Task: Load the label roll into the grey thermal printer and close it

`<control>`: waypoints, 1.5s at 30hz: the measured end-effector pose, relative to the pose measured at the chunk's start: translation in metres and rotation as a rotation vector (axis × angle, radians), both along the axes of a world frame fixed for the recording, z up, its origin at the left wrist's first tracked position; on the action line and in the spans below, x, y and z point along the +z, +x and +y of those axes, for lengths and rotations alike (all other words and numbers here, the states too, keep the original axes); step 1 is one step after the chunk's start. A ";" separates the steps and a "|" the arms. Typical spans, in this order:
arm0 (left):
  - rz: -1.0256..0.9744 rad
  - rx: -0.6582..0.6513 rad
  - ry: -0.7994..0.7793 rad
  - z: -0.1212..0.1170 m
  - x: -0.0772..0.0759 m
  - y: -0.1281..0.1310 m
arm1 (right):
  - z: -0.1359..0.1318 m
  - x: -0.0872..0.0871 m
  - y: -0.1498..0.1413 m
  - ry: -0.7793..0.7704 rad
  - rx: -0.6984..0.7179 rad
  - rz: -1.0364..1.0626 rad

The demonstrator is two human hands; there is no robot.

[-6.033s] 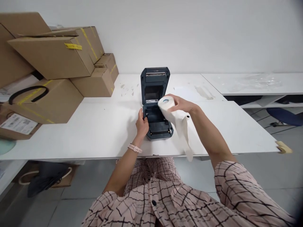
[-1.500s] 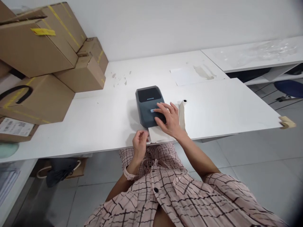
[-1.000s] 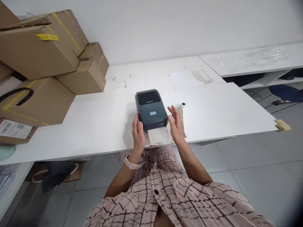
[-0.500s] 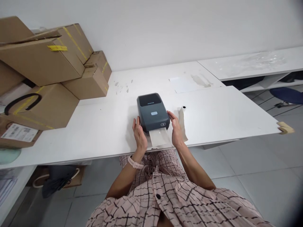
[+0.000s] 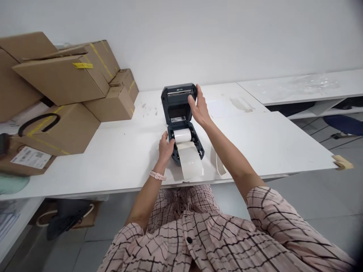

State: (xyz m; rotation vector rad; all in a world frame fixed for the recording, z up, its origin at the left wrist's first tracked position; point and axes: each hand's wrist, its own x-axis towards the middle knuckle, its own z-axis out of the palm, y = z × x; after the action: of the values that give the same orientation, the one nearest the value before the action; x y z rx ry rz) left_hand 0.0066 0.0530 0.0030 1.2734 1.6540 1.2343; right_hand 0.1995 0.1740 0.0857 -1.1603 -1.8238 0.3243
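Note:
A dark grey label printer (image 5: pixel 200 150) stands on the white table with its lid (image 5: pixel 167 109) raised. Inside lies a white label roll (image 5: pixel 182 135), and its strip (image 5: pixel 190 162) runs out over the front toward the table edge. My right hand (image 5: pixel 200 107) grips the upper right edge of the lid, thumb on the inner side and fingers behind. At the printer's left side, my left hand (image 5: pixel 166 147) holds the base, its thumb on the rim near the roll. A loose curled strip of paper (image 5: pixel 220 165) lies right of the printer, partly hidden by my right forearm.
Cardboard boxes (image 5: pixel 65 81) with yellow tape are piled on the table's left. The white table (image 5: pixel 127 158) ends just in front of my body. A side shelf (image 5: pixel 297 87) with clear plastic wrap stands at the right, a blue seat (image 5: pixel 344 124) beyond the table corner.
The printer's lid has swung up and back, baring the roll inside. My right hand has moved from the printer's right side up to the lid; my left hand stays at the left side.

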 end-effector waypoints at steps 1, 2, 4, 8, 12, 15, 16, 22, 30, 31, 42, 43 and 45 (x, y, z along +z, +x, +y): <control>0.006 -0.015 -0.021 -0.002 -0.005 0.001 | 0.014 0.002 -0.001 0.004 0.000 -0.015; 0.008 -0.024 -0.034 -0.005 -0.008 0.002 | 0.025 0.005 -0.003 -0.006 0.003 -0.021; 0.013 -0.021 -0.045 -0.008 -0.009 0.004 | 0.038 0.012 -0.005 -0.050 0.007 -0.033; 0.039 -0.004 -0.046 -0.010 -0.002 0.005 | 0.012 0.026 -0.010 0.084 -0.059 -0.067; 0.066 0.023 -0.048 -0.008 0.001 0.006 | -0.044 0.023 -0.014 0.192 0.145 -0.283; 0.097 0.020 -0.081 -0.004 0.003 0.007 | -0.059 0.006 -0.017 -0.088 0.409 -0.639; 0.117 0.012 -0.098 -0.003 0.005 0.007 | -0.057 0.000 -0.019 -0.189 0.449 -0.740; 0.247 0.029 -0.166 -0.002 0.017 0.015 | -0.034 -0.019 -0.037 -0.465 0.438 -1.000; 0.319 0.011 -0.179 -0.005 0.019 0.015 | -0.048 0.025 0.016 -0.409 0.751 -0.557; 0.319 0.015 -0.183 -0.005 0.018 0.015 | -0.050 0.034 0.031 -0.373 0.774 -0.481; 0.165 0.075 -0.118 -0.004 0.009 0.014 | 0.001 -0.021 0.124 -0.386 0.289 0.036; 0.164 0.078 -0.118 -0.003 0.009 0.014 | 0.006 -0.033 0.124 -0.403 0.251 0.052; 0.163 0.079 -0.118 -0.003 0.009 0.015 | 0.012 -0.052 0.124 -0.444 0.202 0.066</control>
State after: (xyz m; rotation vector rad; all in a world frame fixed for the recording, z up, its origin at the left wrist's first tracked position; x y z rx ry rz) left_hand 0.0212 0.0499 0.0118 1.2747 1.8812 1.0850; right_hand 0.3234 0.1861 0.0338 -1.2403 -1.8662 0.9101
